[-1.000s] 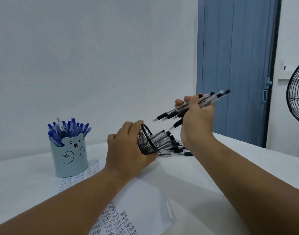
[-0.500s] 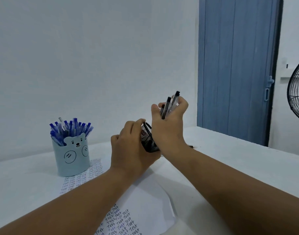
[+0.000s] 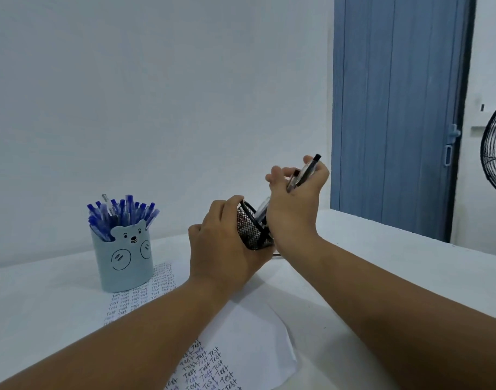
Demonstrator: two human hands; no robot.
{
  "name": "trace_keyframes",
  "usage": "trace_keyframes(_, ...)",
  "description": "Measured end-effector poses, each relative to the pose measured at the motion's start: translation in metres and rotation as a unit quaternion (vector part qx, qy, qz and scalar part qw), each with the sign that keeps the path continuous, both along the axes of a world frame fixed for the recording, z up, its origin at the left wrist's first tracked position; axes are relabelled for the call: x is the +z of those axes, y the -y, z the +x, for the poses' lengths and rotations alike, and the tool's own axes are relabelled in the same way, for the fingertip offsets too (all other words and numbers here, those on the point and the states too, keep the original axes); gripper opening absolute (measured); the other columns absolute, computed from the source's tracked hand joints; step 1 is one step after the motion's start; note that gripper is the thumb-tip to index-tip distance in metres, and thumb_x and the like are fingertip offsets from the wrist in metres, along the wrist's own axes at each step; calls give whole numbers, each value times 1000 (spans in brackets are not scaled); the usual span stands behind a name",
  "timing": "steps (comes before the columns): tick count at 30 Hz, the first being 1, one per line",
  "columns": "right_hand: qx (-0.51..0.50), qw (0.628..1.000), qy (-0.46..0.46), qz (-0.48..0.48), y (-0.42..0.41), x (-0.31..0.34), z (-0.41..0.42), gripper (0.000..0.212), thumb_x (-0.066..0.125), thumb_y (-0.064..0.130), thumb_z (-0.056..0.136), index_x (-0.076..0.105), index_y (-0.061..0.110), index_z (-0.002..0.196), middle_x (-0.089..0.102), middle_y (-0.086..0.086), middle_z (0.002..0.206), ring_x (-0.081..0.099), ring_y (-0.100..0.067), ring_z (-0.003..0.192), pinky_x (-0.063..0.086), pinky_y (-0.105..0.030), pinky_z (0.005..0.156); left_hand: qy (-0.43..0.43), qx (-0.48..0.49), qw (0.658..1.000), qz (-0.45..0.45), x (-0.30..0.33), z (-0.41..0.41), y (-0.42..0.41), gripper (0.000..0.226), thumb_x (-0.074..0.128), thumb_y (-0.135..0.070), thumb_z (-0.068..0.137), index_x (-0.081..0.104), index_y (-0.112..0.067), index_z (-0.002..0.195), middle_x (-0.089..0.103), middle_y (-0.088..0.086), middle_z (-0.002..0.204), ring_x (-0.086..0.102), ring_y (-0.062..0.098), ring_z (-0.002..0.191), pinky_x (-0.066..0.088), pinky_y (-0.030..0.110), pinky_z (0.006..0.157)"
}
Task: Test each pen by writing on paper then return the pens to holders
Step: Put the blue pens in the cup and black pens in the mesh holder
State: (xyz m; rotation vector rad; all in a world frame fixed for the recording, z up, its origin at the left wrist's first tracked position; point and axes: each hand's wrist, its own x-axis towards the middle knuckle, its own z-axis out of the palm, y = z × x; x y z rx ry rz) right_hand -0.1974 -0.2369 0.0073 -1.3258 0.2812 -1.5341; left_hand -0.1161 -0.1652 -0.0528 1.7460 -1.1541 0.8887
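My left hand point(image 3: 224, 243) grips a black mesh pen holder point(image 3: 251, 229), tilted with its mouth toward the right. My right hand point(image 3: 294, 201) is at that mouth and holds a bunch of black pens point(image 3: 304, 171), whose upper ends stick out above the fingers while the lower ends reach into the holder. A light blue bear-face holder point(image 3: 123, 257) full of blue pens point(image 3: 123, 213) stands at the left on the white table point(image 3: 382, 263). A sheet of paper point(image 3: 241, 333) covered with the handwritten word "Test" lies under my arms.
A blue door point(image 3: 396, 108) stands behind the table at the right. A black fan grille point(image 3: 494, 153) shows at the right edge. A white wall runs behind the table.
My right hand has brought the bunch of black pens from mid-air down to the mesh holder's mouth and turned them upright. The loose pens by the holder are out of sight behind the hand.
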Motion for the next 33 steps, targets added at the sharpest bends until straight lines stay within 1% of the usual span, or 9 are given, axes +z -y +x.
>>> trace_keyframes(3,0,1000,0,-14,-2,-1,-2,56,70,29,93,27,40,127,52,5,113,64,4,80,52,-18,81,-7,-3,1000,3,0,-1,-1,96,85,-65,52,53,-22,132,56,-7,117,62,17,98,44,39,83)
trace_keyframes(6,47,996,64,34,-5,3,-4,24,47,45,103,49,28,119,57,5,112,67,-13,100,52,-32,97,-21,-6,1000,1,1,-2,-2,95,85,-64,53,52,-23,132,56,-8,117,62,18,96,42,38,84)
trace_keyframes(9,-4,999,32,41,-6,4,-3,19,42,33,106,57,24,111,66,3,108,67,-9,100,52,-43,100,-31,-9,999,4,1,-2,-2,95,85,-63,54,51,-24,133,55,-9,118,62,17,98,40,37,85)
trace_keyframes(13,-24,999,44,-5,-2,4,-4,22,44,18,106,37,31,123,57,7,98,73,-12,84,58,-29,82,-39,-11,999,1,1,-2,-2,95,84,-64,54,51,-25,133,54,-10,118,61,15,99,41,37,85)
trace_keyframes(16,0,998,61,-7,-4,4,-4,10,45,35,105,48,26,106,54,2,94,68,-14,75,56,-33,78,-39,-8,999,-2,1,-2,-1,94,86,-63,54,51,-24,133,55,-9,119,61,16,98,42,37,85)
trace_keyframes(20,31,995,88,20,-7,1,0,41,35,53,92,57,19,85,56,-7,92,58,-22,80,51,-43,88,-39,-3,999,-4,1,-3,-2,94,85,-62,54,51,-24,133,55,-9,118,61,16,97,42,38,85)
trace_keyframes(26,-12,996,88,31,1,3,0,29,29,5,99,52,23,101,57,-2,88,68,-21,80,56,-38,86,-46,-11,999,2,0,-2,-2,95,86,-62,54,50,-26,134,54,-10,121,62,14,99,41,39,88)
trace_keyframes(29,-40,999,36,3,4,1,-4,32,37,0,93,64,17,92,64,4,85,68,-15,85,56,-32,82,-61,-7,998,-4,1,-1,-2,91,82,-63,57,49,-27,134,53,-12,120,61,13,100,42,39,89)
trace_keyframes(33,-58,988,-94,-107,14,-4,-13,13,60,22,95,63,18,83,60,9,76,53,-3,69,44,-22,68,-87,-1,996,-22,2,4,-6,95,86,-60,55,49,-25,135,54,-8,123,62,16,105,48,47,91)
